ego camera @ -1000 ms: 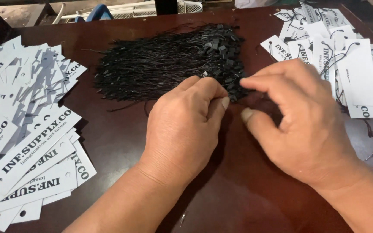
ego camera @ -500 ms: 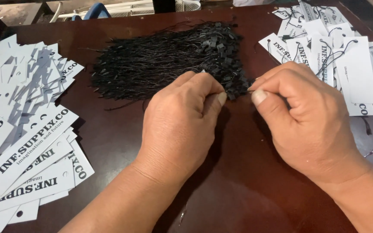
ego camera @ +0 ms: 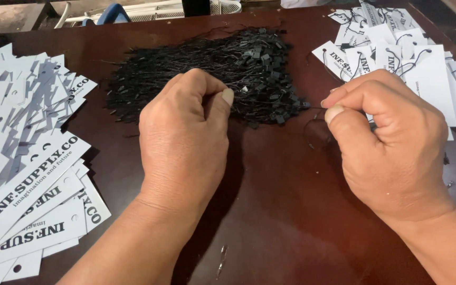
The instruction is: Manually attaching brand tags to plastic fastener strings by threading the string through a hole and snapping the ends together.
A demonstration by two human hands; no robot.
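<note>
Dark, polished wood of the table (ego camera: 275,211) fills my view, and against it my two hands have drawn apart since half a second ago: then the fingertips nearly met in front of the heap, now a clear gap of bare table lies between them. My left hand (ego camera: 186,142) is curled into a loose fist, thumb pressed against the forefinger; whether it pinches a string I cannot tell. My right hand (ego camera: 391,142) has slid toward the right, fingers folded and thumb laid over the forefinger, and a thin black string loop (ego camera: 315,132) hangs just off its thumb side; it seems pinched there, though the grip point is hidden.

A pile of black strings (ego camera: 212,68) with small square clasps lies just beyond both hands, toward the far edge of the table. My left knuckles overlap its near edge, and my right hand sits near its right end without touching it. White paper tags (ego camera: 27,158), unstrung, fan out well to the left of my left hand. More white tags with black loops already through them (ego camera: 397,58) lie heaped behind my right hand.
</note>
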